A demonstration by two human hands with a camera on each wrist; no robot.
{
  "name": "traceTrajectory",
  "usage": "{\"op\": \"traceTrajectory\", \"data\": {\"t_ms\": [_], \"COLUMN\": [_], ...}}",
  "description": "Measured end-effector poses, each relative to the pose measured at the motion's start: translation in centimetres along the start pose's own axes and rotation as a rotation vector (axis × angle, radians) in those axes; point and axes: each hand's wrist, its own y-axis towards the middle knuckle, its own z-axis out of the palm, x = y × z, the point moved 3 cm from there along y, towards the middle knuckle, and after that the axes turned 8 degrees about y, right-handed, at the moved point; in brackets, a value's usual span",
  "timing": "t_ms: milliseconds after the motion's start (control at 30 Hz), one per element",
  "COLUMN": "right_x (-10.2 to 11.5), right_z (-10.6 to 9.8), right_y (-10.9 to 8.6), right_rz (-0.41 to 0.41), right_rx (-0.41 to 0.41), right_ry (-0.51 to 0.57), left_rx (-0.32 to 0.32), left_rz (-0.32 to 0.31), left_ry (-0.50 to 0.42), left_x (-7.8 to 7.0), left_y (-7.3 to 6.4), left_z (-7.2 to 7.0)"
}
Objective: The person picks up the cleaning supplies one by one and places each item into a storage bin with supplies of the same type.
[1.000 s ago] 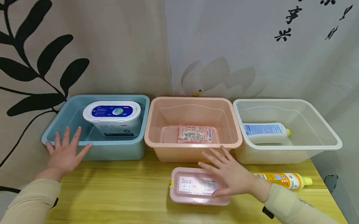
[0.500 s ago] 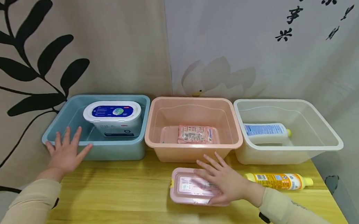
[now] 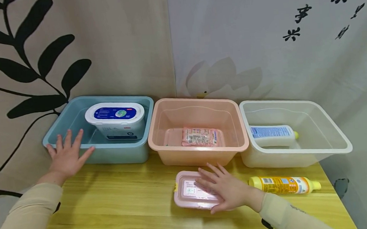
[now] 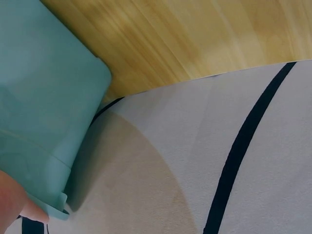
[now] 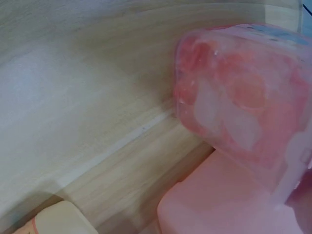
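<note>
My left hand (image 3: pixel 66 158), fingers spread, rests at the front rim of the blue bin (image 3: pixel 116 154), and part of it also shows low in the left wrist view. A white lidded tub (image 3: pixel 120 127) with a dark blue label stands in that bin. With fingers spread and nearly straight, my right hand (image 3: pixel 228 189) lies over the right part of a pink lidded plastic box (image 3: pixel 186 196) on the table. The right wrist view gives the side of this see-through box (image 5: pixel 229 92), with reddish contents. Just right of that hand lies a yellow bottle (image 3: pixel 284 184).
Behind the box stands a peach bin (image 3: pixel 193 156) holding a pink packet (image 3: pixel 201 137). To its right, a white bin (image 3: pixel 282 160) holds a white bottle (image 3: pixel 272 136) with a blue label. Patterned curtains (image 3: pixel 127 44) hang behind the wooden table (image 3: pixel 120 211).
My right hand has moved left and slightly toward me, further over the pink box, uncovering more of the yellow bottle. The left hand stays at the blue bin.
</note>
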Motion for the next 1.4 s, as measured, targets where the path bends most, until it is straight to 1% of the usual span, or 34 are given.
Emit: {"op": "traceTrajectory", "data": {"t_ms": [167, 367, 533, 900, 1233, 1400], "right_x": [0.01, -0.03, 0.06, 0.19, 0.28, 0.35], "right_z": [0.36, 0.54, 0.56, 0.65, 0.67, 0.54], "right_y": [0.01, 0.00, 0.01, -0.11, -0.19, -0.17], "right_rz": [0.021, -0.001, 0.003, -0.009, -0.053, -0.070], "right_rx": [0.035, 0.034, 0.031, -0.012, -0.056, -0.082], "right_ry": [0.029, 0.008, 0.009, 0.035, 0.011, 0.041], "left_rx": [-0.001, -0.003, -0.007, -0.010, -0.024, -0.022], "left_rz": [0.002, -0.002, -0.003, -0.008, -0.002, 0.001], "left_ry": [-0.002, 0.001, 0.003, 0.002, 0.000, 0.000], "left_x": [-0.08, -0.04, 0.05, -0.06, -0.03, -0.04], "left_y": [0.00, 0.02, 0.03, -0.03, -0.07, -0.01], "left_z": [-0.02, 0.05, 0.18, 0.15, 0.00, 0.08]}}
